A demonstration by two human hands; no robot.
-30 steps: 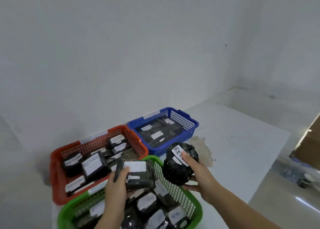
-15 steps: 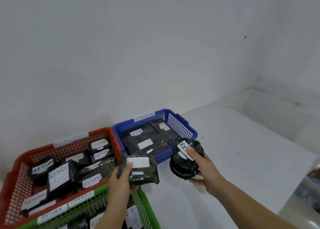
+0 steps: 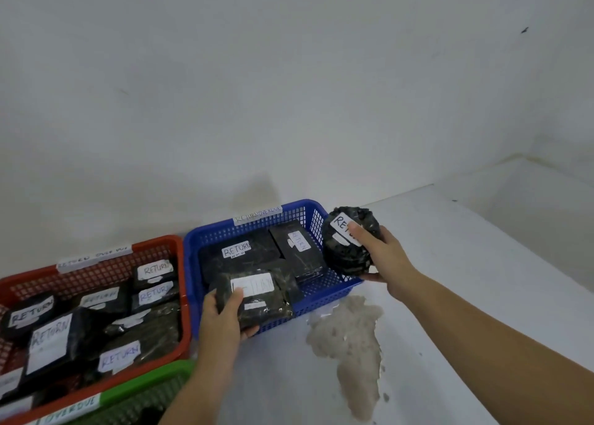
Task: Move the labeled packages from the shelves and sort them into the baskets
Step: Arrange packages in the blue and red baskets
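Observation:
My left hand (image 3: pixel 225 318) grips a flat black package with a white label (image 3: pixel 257 296), held over the front part of the blue basket (image 3: pixel 212 235). My right hand (image 3: pixel 379 257) holds a round black package labelled RETURN (image 3: pixel 347 247) just outside the blue basket's right rim. Two black RETURN packages (image 3: pixel 244 254) lie inside the blue basket. The red basket (image 3: pixel 96 257) at left holds several black RETURN packages. A green basket (image 3: pixel 154 383) with an OVERDUE tag shows at the bottom left.
The baskets stand on a white surface (image 3: pixel 450 296) against a white wall. A patch of worn, chipped paint (image 3: pixel 350 344) lies in front of the blue basket. The surface ends at a ledge on the right.
The view has swung right and down toward the blue basket. My left hand carried the flat package from above the green basket to over the blue one. The round package rose slightly beside the blue rim.

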